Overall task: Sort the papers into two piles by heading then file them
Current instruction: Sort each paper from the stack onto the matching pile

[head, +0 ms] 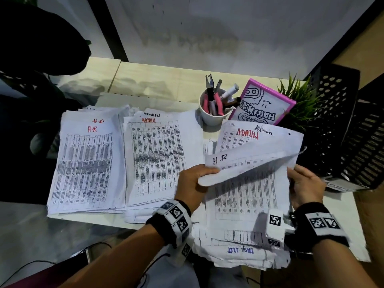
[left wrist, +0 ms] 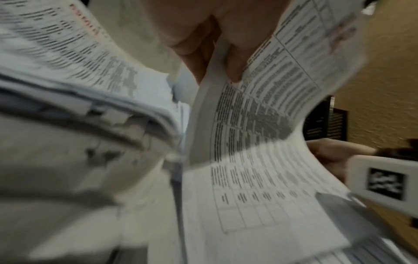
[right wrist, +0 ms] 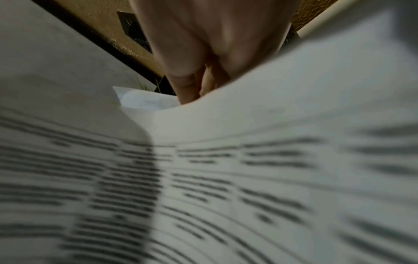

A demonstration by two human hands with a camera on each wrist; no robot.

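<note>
A sheet headed H.R [head: 245, 165] in black ink curls up off the unsorted stack [head: 243, 204], which lies on the desk [head: 158, 80] at the near right, directly in front of the person. The left hand [head: 192, 183] pinches this sheet's left edge, thumb on top and fingers curled under the paper; in the left wrist view the fingers [left wrist: 203, 53] close on the bent edge of the sheet [left wrist: 260, 107]. The right hand [head: 305, 183] holds the right side of the stack, its fingers tucked behind the lifted papers, and the right wrist view shows the fingers [right wrist: 192, 80] pressed together, running down behind a sheet's edge. Behind the curled sheet, another page of the stack shows ADMIN [head: 247, 134] in red. To the left of the stack lies the ADMIN pile [head: 158, 159], just beside it, and further left again the HR pile [head: 87, 163], the two piles touching along their edges. Beyond the stack, towards the wall, stand a white cup [head: 212, 115] with pens and pink-handled pliers, a pink-framed drawing [head: 264, 104] leaning to the cup's right, and a green plant [head: 299, 100]. To the right of the stack sits a black perforated file tray [head: 342, 125] with a label reading ADMIN [head: 336, 186] at its near end.
</note>
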